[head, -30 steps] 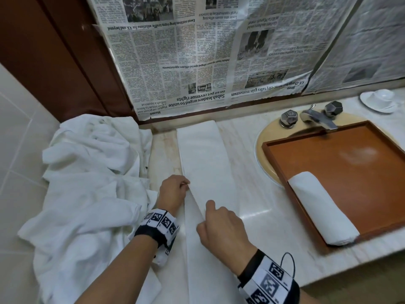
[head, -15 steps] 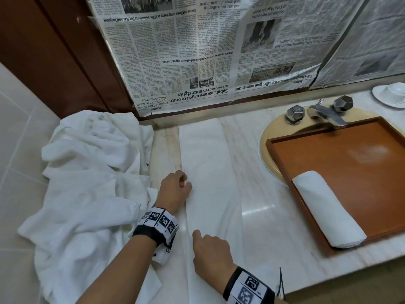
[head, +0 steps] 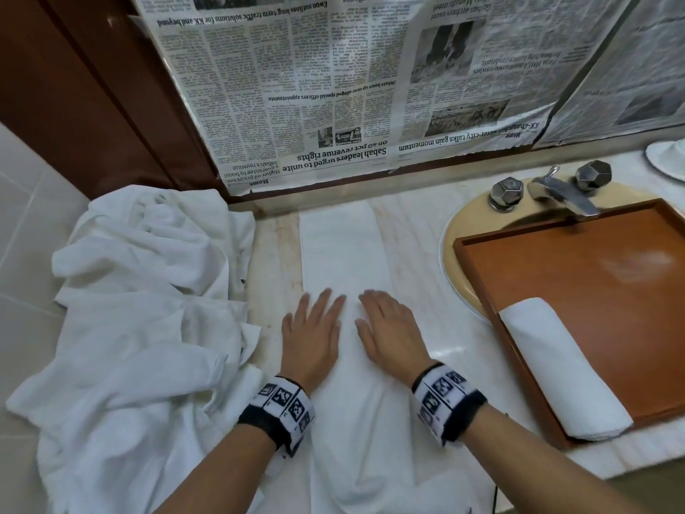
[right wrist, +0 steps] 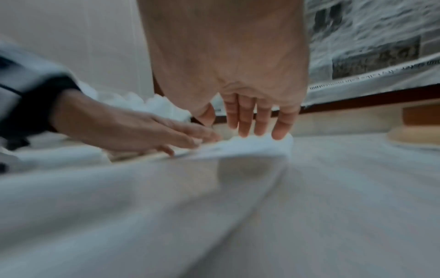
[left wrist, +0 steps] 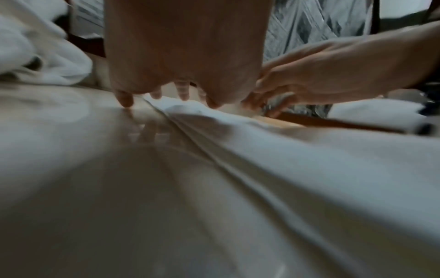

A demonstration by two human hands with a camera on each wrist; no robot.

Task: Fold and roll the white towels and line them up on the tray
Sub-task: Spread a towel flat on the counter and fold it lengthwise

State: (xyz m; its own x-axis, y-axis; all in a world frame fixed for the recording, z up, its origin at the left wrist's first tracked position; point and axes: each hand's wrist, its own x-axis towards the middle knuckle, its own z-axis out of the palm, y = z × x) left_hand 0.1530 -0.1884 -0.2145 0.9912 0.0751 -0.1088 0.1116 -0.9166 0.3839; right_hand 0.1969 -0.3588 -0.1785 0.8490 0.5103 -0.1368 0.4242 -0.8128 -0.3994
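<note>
A white towel (head: 343, 250), folded into a long narrow strip, lies on the marble counter (head: 426, 276) and runs from the wall toward me. My left hand (head: 313, 328) lies flat on its left half, fingers straight. Beside it my right hand (head: 389, 328) presses flat on the right half. In the wrist views the left hand (left wrist: 181, 75) and right hand (right wrist: 250, 116) show straight fingers on the cloth (right wrist: 142, 206). A rolled white towel (head: 559, 365) lies at the near left of the brown wooden tray (head: 611, 291).
A heap of loose white towels (head: 141, 309) fills the counter's left end. The tray sits over a beige sink (head: 459, 239) with a metal faucet (head: 563, 194) and two knobs. Newspaper (head: 333, 87) covers the wall behind. A white cup and saucer (head: 667, 161) stand far right.
Both hands have uncurled from the towel's edges and now lie flat side by side on the strip, further forward. The head view has tilted slightly.
</note>
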